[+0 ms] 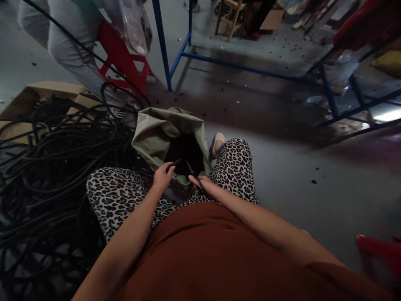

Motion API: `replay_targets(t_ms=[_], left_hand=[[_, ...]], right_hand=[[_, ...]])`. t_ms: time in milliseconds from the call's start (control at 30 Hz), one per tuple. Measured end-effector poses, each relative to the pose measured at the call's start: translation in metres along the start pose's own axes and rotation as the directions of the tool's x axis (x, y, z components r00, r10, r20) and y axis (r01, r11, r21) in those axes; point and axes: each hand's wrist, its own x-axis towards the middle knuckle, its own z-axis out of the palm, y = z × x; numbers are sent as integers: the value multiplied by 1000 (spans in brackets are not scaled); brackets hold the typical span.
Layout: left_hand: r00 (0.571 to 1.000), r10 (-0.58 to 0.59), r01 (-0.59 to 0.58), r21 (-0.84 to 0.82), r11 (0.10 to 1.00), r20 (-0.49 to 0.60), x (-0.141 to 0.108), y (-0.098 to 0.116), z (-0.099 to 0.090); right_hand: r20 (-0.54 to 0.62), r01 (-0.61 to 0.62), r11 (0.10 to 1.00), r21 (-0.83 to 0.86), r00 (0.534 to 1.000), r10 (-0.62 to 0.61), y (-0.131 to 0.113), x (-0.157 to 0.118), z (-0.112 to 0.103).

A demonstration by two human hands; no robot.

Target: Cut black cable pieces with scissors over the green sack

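Between my knees stands an open green-grey woven sack (150, 133), its inside dark. At the sack's near edge, my left hand (163, 176) pinches a short end of black rubber strip (173, 164). My right hand (202, 184) is closed around a slim dark tool (196, 177), which looks like scissors or snips and points up over the sack's mouth. A small gap separates the tool's tip from the strip. To the left lies a big tangled heap of black strips (62, 167).
A cardboard box (53, 87) sits behind the heap. Past the sack are a red stool (120, 54), a person's grey trousers (69, 54) and a blue metal frame (238, 67). Part of a red stool (380, 248) shows at right. Dark scraps dot the floor.
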Motion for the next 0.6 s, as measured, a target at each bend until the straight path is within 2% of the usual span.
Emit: replay_targets(t_ms=[133, 200, 600], left_hand=[[1000, 3, -3, 0, 1000, 3, 0, -3, 5], [1000, 2, -2, 4, 1000, 5, 0, -4, 7], [993, 77, -79, 15, 997, 95, -3, -1, 16]], right_hand=[[-21, 88, 956, -279, 995, -98, -1, 4, 4], [-23, 124, 925, -359, 990, -142, -1, 7, 5], [-45, 129, 890, -438, 985, -166, -1, 16, 6]])
